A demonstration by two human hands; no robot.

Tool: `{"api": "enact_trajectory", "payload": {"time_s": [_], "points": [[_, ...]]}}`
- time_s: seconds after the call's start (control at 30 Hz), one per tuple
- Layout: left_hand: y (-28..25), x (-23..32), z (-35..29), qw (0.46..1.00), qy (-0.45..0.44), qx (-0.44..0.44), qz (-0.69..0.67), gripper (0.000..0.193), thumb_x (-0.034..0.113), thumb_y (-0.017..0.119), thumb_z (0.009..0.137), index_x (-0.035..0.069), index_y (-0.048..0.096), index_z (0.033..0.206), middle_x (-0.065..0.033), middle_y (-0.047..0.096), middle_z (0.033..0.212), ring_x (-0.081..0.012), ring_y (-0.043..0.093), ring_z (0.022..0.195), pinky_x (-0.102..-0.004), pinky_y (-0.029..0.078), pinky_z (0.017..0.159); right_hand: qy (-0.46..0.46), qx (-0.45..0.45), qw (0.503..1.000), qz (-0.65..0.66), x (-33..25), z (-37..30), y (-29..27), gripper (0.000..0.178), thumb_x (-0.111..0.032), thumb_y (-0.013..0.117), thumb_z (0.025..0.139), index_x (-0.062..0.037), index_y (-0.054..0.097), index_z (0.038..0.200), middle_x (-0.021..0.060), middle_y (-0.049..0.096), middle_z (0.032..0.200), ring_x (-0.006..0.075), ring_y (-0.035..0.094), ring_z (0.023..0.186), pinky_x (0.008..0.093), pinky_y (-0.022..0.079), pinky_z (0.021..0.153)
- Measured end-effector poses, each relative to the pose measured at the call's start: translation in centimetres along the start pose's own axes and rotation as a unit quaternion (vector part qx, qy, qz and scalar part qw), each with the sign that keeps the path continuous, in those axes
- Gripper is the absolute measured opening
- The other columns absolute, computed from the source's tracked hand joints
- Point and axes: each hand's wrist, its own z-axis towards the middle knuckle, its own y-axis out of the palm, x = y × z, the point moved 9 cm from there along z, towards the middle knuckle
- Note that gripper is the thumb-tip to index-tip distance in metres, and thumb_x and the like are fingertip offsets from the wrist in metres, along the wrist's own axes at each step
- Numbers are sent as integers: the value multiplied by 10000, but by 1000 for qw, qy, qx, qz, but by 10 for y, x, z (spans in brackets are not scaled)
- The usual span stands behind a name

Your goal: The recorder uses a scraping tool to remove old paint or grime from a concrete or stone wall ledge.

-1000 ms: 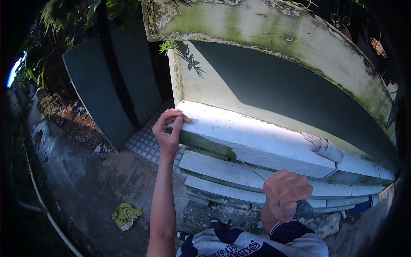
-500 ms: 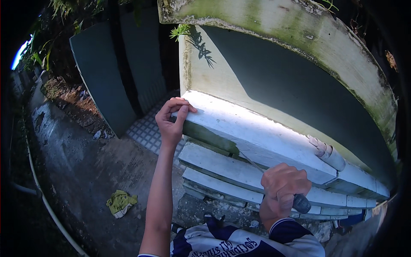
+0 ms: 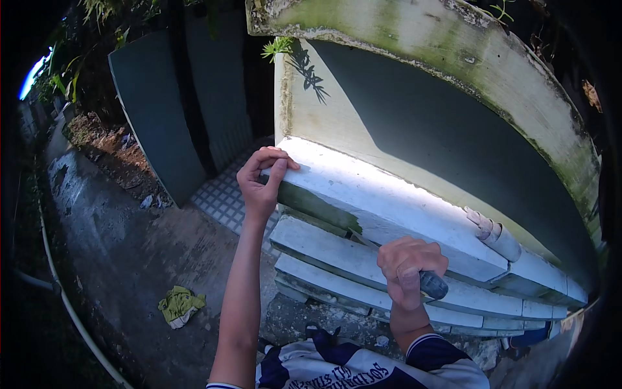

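Grasps near, right of centre, with the right hand (image 3: 411, 266) a hand tool with dark grey, rounded handle (image 3: 434, 285) and thin, straight blade (image 3: 365, 240), with fingers clenched fully around the handle. Points the blade toward far left, apparently for bringing the tip to the lower edge of a dark green, moss-like patch (image 3: 311, 206). Cannot tell exact touching of the tip. Shows behind and below the tool narrow white steps (image 3: 337, 249), and on the ground at left a crumpled yellow-green cloth (image 3: 181, 306), well apart from both hands.

Rests farther, at left, with the left hand (image 3: 264, 175) on the end corner of a long, white-painted masonry ledge (image 3: 389, 188), bearing the patch on its front face. Bends these fingers over the top edge, probably for steadying the body; cannot tell light resting from firm gripping. Has on the ledge's right part a pale grey cylinder with ragged end (image 3: 499, 240), lying along the length. Shows farthest a curved, green-stained slab (image 3: 414, 39).
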Motion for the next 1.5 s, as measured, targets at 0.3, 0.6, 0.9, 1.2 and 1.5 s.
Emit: {"api": "enact_trajectory", "payload": {"time_s": [0.3, 0.6, 0.9, 1.2, 1.5], "points": [[2, -3, 1, 999, -36, 3, 1, 85, 27, 559, 918, 9, 626, 969, -88, 683, 796, -142, 668, 805, -321, 435, 964, -64, 45, 995, -56, -28, -5, -4, 506, -308, 639, 926, -69, 417, 539, -6, 407, 444, 142, 365, 350, 289, 360, 379], [0, 0, -3, 1000, -10, -2, 6, 79, 10, 582, 908, -12, 630, 966, -95, 702, 827, -141, 682, 819, -255, 496, 804, -128, 39, 991, -1, -35, -7, -7, 481, -231, 604, 946, -111, 348, 557, -19, 358, 416, 94, 265, 298, 246, 274, 315], [-3, -1, -3, 1000, -12, -7, -3, 186, 132, 516, 969, -12, 633, 984, -115, 701, 803, -156, 679, 802, -271, 493, 807, -142, 41, 989, 23, -36, -14, -10, 453, -199, 589, 945, -113, 342, 574, -23, 353, 420, 86, 264, 303, 241, 269, 314], [-1, -2, -3, 996, -38, -26, -83, 859, 675, 120, 957, -25, 615, 1013, -143, 687, 817, -216, 667, 842, -318, 474, 857, -188, 46, 978, 74, -35, -26, -17, 409, -162, 562, 944, -118, 351, 596, -20, 364, 427, 75, 259, 306, 241, 283, 318], [-7, -8, -3, 996, -19, -59, -69, 764, 634, 227, 977, -23, 614, 1034, -162, 706, 893, -211, 672, 890, -323, 463, 885, -37, 7, 997, 61, 23, -49, 5, 456, -214, 597, 937, -21, 441, 554, 25, 450, 477, 162, 400, 363, 301, 380, 387]]}}
